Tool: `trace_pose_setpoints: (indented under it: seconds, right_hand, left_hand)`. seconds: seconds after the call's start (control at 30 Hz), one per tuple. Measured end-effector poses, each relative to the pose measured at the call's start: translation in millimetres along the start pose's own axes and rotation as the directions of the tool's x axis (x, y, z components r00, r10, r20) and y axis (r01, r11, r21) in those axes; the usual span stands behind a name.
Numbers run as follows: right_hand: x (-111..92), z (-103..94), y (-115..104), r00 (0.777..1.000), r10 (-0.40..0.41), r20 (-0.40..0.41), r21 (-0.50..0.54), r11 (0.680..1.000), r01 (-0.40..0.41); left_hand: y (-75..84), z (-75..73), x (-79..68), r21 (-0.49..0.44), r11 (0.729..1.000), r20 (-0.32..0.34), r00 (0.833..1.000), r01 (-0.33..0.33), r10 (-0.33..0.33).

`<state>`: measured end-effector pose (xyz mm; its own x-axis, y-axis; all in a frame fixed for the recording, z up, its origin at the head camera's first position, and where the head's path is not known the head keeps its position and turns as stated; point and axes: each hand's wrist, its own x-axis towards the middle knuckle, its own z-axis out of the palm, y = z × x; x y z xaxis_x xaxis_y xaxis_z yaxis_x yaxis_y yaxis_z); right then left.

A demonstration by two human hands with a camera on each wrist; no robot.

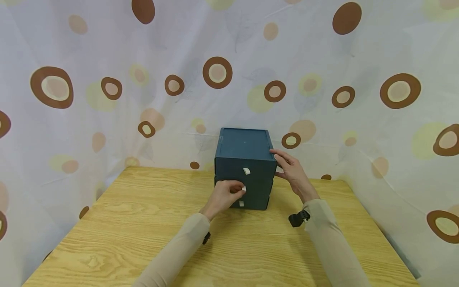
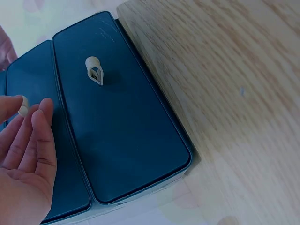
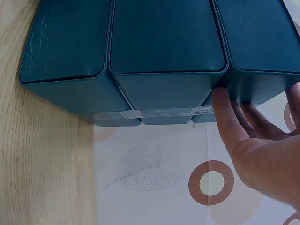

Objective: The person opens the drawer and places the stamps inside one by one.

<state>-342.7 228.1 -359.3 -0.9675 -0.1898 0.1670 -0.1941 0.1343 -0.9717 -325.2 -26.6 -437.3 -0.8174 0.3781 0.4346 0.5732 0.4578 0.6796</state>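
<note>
A dark blue three-drawer box point(image 1: 245, 144) stands on the table, its drawer fronts facing me and looking about flush. Each front carries a pale loop tab; the top tab point(image 1: 246, 171) and the bottom tab point(image 2: 95, 70) hang free. Thumb and finger of my left hand point(image 1: 223, 196) pinch the middle tab point(image 2: 23, 108), with the other fingers extended below it. My right hand point(image 1: 295, 175) touches the box's right side near the top, fingertips at the upper edge. In the right wrist view its fingers point(image 3: 229, 117) lie against the top section's side.
The wooden table point(image 1: 143, 227) spreads out around the box. Behind it and along both sides hangs a pale sheet point(image 1: 186, 111) with brown circles. Clear tape point(image 3: 164, 112) runs across the box's side. A dark strap with a small device point(image 1: 299, 219) is on the right wrist.
</note>
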Motion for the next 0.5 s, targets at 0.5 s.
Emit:
trace_pose_setpoints:
  seconds: [0.5]
  right_hand:
    - [-0.1, 3.3, 3.7, 0.999, -0.037, -0.027, 0.003, 0.999, 0.038]
  left_hand:
    - [3.7, -13.2, -5.4, 0.028, 0.998, -0.033, 0.998, -0.052, 0.053]
